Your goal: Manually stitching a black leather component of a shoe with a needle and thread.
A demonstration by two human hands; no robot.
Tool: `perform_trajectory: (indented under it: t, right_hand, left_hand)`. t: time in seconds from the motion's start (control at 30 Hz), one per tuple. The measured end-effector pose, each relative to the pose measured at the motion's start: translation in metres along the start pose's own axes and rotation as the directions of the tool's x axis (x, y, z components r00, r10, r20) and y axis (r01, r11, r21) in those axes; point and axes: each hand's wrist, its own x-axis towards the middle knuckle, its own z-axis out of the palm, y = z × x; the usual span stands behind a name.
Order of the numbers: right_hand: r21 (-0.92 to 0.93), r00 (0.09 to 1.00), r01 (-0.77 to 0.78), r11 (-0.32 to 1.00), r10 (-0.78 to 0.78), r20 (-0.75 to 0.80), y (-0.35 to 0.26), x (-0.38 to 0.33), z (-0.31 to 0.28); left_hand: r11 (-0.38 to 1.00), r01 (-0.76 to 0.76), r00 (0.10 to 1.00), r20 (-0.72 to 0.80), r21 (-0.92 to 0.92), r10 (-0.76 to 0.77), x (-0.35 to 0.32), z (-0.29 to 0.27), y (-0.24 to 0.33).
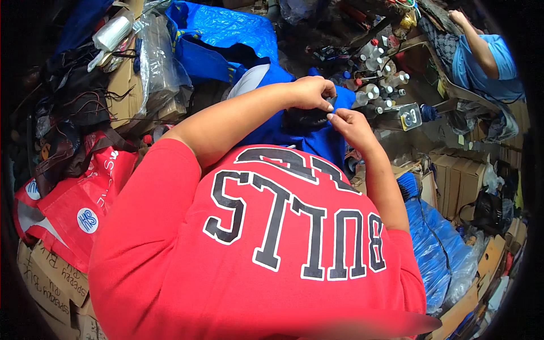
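Both hands, left hand (310,92) and right hand (350,126), pinch a small dark piece (331,102) between their fingertips.

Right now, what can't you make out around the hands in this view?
- Small dark piece pinched between left hand and right hand: head view, too small, fingers cover it.
- Blue garment on the lap: lower part hidden by the red shirt.
- Bottles beyond: too small to identify.

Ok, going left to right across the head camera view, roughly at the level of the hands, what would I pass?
Black cords and straps → clear plastic bag → left hand → right hand → white-capped bottles → another person's blue sleeve.
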Motion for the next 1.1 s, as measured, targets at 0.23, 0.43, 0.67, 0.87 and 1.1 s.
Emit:
perform_trajectory:
  t: [0.23, 0.43, 0.67, 0.87, 1.1]
  right_hand:
    - [-0.189, 0.963, 0.232, 0.954, -0.252, -0.090, 0.009, -0.030, 0.000]
    - [0.251, 0.958, 0.212, 0.944, -0.151, -0.242, 0.004, -0.072, -0.032]
    - [-0.087, 0.926, 0.239, 0.967, -0.253, -0.279, 0.009, -0.036, -0.012]
    - [-0.257, 0.935, 0.214, 0.942, -0.274, -0.226, 0.008, -0.022, -0.009]
    - [-0.376, 0.935, 0.175, 0.910, -0.274, -0.227, -0.001, -0.025, -0.012]
  left_hand:
    - [0.999, 0.038, 0.996, 0.083, 0.001, -0.038, 0.018, 0.018, 0.004]
    - [0.951, 0.153, 0.986, 0.104, -0.267, -0.130, 0.018, 0.003, -0.006]
    - [0.881, 0.265, 0.931, 0.342, -0.391, -0.127, 0.007, -0.022, 0.009]
    - [0.911, 0.201, 0.940, 0.332, -0.361, -0.076, 0.009, -0.019, -0.003]
    - [0.908, 0.183, 0.935, 0.352, -0.378, -0.042, 0.011, -0.019, -0.007]
